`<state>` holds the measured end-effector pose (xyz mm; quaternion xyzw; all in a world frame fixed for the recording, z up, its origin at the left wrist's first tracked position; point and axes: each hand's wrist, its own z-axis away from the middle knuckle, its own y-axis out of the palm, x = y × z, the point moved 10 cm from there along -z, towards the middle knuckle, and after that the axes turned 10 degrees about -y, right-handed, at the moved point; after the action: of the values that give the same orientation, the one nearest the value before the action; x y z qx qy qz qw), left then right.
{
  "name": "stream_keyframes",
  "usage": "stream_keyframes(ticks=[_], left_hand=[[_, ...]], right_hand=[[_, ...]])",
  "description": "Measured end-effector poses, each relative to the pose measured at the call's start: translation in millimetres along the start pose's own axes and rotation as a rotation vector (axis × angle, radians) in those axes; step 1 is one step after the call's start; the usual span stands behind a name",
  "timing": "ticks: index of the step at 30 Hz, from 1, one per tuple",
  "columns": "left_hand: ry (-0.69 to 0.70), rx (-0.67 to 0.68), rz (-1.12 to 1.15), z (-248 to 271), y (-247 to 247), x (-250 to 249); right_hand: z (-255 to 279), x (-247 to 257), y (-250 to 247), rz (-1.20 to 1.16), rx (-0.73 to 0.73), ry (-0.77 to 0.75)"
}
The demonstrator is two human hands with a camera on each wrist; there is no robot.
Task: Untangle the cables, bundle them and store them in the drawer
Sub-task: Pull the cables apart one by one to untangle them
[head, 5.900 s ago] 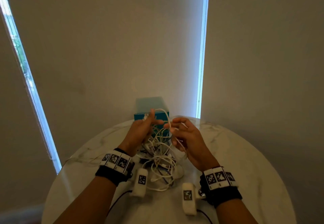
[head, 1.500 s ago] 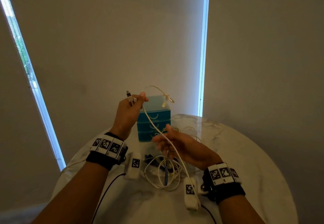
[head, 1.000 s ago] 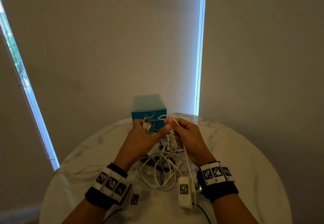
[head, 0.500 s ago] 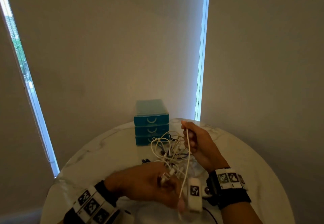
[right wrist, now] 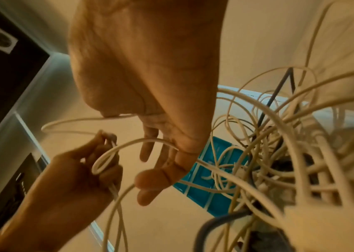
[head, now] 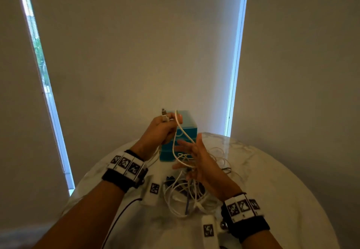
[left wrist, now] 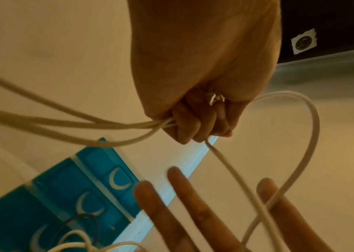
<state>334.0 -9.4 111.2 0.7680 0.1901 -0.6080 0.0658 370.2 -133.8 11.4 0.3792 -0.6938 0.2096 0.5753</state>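
My left hand (head: 165, 126) is raised in front of the blue drawer unit (head: 188, 129) and grips several loops of a white cable (head: 187, 136), whose plug (head: 164, 114) sticks up from the fist (left wrist: 193, 119). The cable runs down across my right hand (head: 194, 157), which is open with its fingers (left wrist: 193, 213) spread and the strand lying over them. Below both hands a tangle of white and dark cables (head: 185, 196) lies on the round marble table (head: 272, 190). All three drawers (left wrist: 89, 201) are closed. In the right wrist view the tangle (right wrist: 279, 153) hangs close to my palm (right wrist: 161, 162).
Thin loose cable loops (head: 220, 155) lie on the table to the right of my right hand. The drawer unit stands at the table's far edge against a blind-covered wall, with bright window strips (head: 233, 73) on either side. The table's right part (head: 292, 219) is bare marble.
My left hand has risen from low at the table's front to in front of the drawer unit, carrying the cable. My right hand has let go of its strand and spread its fingers.
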Motion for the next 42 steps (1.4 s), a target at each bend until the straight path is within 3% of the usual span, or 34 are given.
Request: stream_keyframes(ticks=[2,5,9,15,20,24,27,30,33,36,39,42], left_hand=[[0.049,-0.093,-0.061,-5.1,-2.7,-10.3],[0.051,-0.165,-0.112,-13.2,-9.2,-5.5],[-0.162,0.010,-0.132,-4.9,27.7,45.1],[-0.048,0.370,-0.325,15.3,90.2,68.6],[-0.017,0.319,-0.391,8.8,89.6,80.9],[-0.035,0.072,-0.154,7.7,53.2,74.9],[-0.118,-0.150,0.122,6.4,12.8,83.0],[-0.088,-0.181,0.234,8.0,-6.9,85.2],[-0.064,-0.170,0.223,13.1,-14.2,76.6],[-0.001,-0.165,0.150,18.0,-19.2,67.4],[0.029,-0.196,0.166,21.6,-31.6,65.5],[0.001,-0.206,0.156,19.9,-39.9,72.0]], right_hand=[[1.9,1.4,1.9,0.070,0.014,-0.004],[1.9,15.5,-18.5,0.082,-0.100,-0.116],[0.2,34.2,-46.8,-0.350,-0.272,-0.225],[6.5,48.0,-72.1,-0.772,-0.305,-0.350],[7.7,57.9,-84.7,-0.988,-0.255,-0.442],[1.7,32.9,-81.7,-0.610,-0.285,-0.250],[-1.4,6.0,-51.0,-0.456,-0.199,-0.049],[-2.4,-9.5,-9.3,-0.153,-0.048,0.028],[-2.3,-18.9,21.8,0.252,0.069,-0.019],[-3.7,-12.5,31.0,0.457,0.041,-0.138],[-4.4,10.6,36.4,0.495,0.008,-0.275],[-12.3,51.4,21.4,0.355,-0.134,-0.350]])
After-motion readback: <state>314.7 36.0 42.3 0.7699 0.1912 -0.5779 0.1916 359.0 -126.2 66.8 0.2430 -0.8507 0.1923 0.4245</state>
